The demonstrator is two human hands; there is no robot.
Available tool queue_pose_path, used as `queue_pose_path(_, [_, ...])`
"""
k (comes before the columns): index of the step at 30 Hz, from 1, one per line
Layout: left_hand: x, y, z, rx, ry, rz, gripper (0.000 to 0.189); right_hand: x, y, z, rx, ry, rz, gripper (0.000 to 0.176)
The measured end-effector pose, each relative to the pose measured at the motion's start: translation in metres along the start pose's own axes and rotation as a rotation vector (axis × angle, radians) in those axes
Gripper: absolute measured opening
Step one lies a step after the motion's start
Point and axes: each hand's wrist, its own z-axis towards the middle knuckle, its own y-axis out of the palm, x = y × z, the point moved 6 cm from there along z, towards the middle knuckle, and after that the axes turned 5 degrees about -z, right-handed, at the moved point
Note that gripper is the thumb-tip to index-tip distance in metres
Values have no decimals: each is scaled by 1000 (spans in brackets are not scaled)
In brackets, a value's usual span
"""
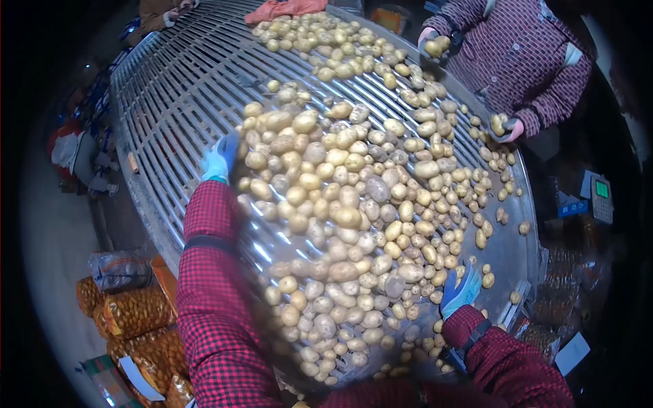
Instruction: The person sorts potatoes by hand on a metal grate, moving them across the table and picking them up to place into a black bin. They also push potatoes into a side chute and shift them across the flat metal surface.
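Observation:
Potatoes (347, 197) of mixed sizes lie heaped across a slatted metal sorting table (163, 115). My left hand (219, 158), in a blue and light-blue glove, is at the left edge of the heap with its fingers stretched out beside the potatoes; it grips nothing that I can see. Lower right, my right hand (462, 289) wears a similar glove. Its fingers are spread over small potatoes near the solid metal end of the table, and no potato shows in its grasp. Both my sleeves are red-and-black checked.
Across the table a person in a patterned jacket (507, 64) holds potatoes in both gloved hands. A reddish cloth (286, 9) lies on the far edge. Filled net sacks (136, 313) stand at lower left. A device with a green display (602, 198) is at right.

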Motion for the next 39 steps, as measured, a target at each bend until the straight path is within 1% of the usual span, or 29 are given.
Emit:
queue_pose_path(1, [53, -18, -38, 46, -10, 14, 64, -1, -1, 0, -2, -6, -3, 56])
queue_pose_path(2, [41, 14, -21, 22, 171, -52, 64, 1, 1, -1, 30, -24, 3, 54])
queue_pose_path(4, [60, 28, -37, -21, 273, -107, 62, 1, 3, -1, 20, -14, 15, 54])
queue_pose_path(5, [101, 11, -80, -46, 194, -97, 61, 2, 1, -1, 22, -6, 19, 54])
queue_pose_path(6, [122, 5, -99, -192, 187, -134, 60, -3, -5, 0, 23, -24, 15, 55])
queue_pose_path(7, [111, 22, -98, -90, 233, -148, 59, -1, -5, -1, 23, -8, 0, 55])
queue_pose_path(9, [120, 25, -124, -87, 209, -199, 59, 2, 2, -2, 18, 9, -24, 55])
queue_pose_path(10, [123, 28, -134, -82, 264, -223, 58, 4, 4, -3, 58, -23, -28, 56])
queue_pose_path(11, [130, 29, -148, -79, 322, -247, 58, 3, 6, -5, 44, -7, -27, 56])
queue_pose_path(13, [150, 38, -180, -95, 351, -170, 56, 5, 5, -2, 24, 22, -31, 56])
queue_pose_path(14, [151, 52, -184, -224, 324, -239, 51, 2, 2, -3, -12, 47, -46, 57])
queue_pose_path(15, [174, 35, -213, -257, 278, -199, 45, 5, 3, -3, -20, 53, -42, 59])
queue_pose_path(17, [192, 36, -238, -243, 271, -104, 42, 9, 8, -1, -37, 66, -27, 64])
queue_pose_path(19, [202, 44, -256, -148, 415, -183, 38, 8, 6, -2, -59, 72, -17, 62])
queue_pose_path(20, [207, 54, -271, -203, 432, -87, 38, 6, 4, -2, -62, 80, -8, 62])
queue_pose_path(21, [227, 47, -291, -269, 387, -2, 40, 5, 2, -2, -63, 89, 1, 61])
queue_pose_path(23, [241, 59, -314, -209, 467, 0, 50, 6, 1, 2, -72, 67, 14, 61])
queue_pose_path(25, [248, 69, -340, -186, 456, 5, 62, 6, 2, -1, -76, 56, 9, 62])
queue_pose_path(26, [251, 71, -347, -197, 519, 40, 72, 6, 3, -2, -71, 57, -3, 62])
queue_pose_path(29, [253, 82, -354, -391, 612, -117, 75, 10, 3, -4, -57, 37, 35, 63])
queue_pose_path(30, [259, 69, -357, -515, 696, -122, 72, 7, 1, -2, -52, 22, 62, 63])
queue_pose_path(33, [263, 53, -314, -703, 941, -686, 67, 17, 13, -3, -57, 32, 6, 64])
queue_pose_path(34, [261, 27, -278, -706, 639, -712, 59, 16, 13, -3, -29, 4, 36, 65])
queue_pose_path(35, [248, 19, -230, -576, 508, -757, 57, 13, 9, -5, -5, -15, 31, 62])
queue_pose_path(36, [219, 19, -163, -349, 475, -762, 55, 7, 2, -6, 20, -36, 24, 59])
queue_pose_path(37, [185, 19, -96, -129, 495, -725, 53, 4, -2, -4, 54, -52, 15, 55])
queue_pose_path(38, [144, 24, -30, 29, 497, -695, 51, 4, 0, -4, 56, -56, -3, 54])
queue_pose_path(39, [104, 33, 27, 97, 482, -698, 49, 3, 0, 0, 58, -78, -2, 54])
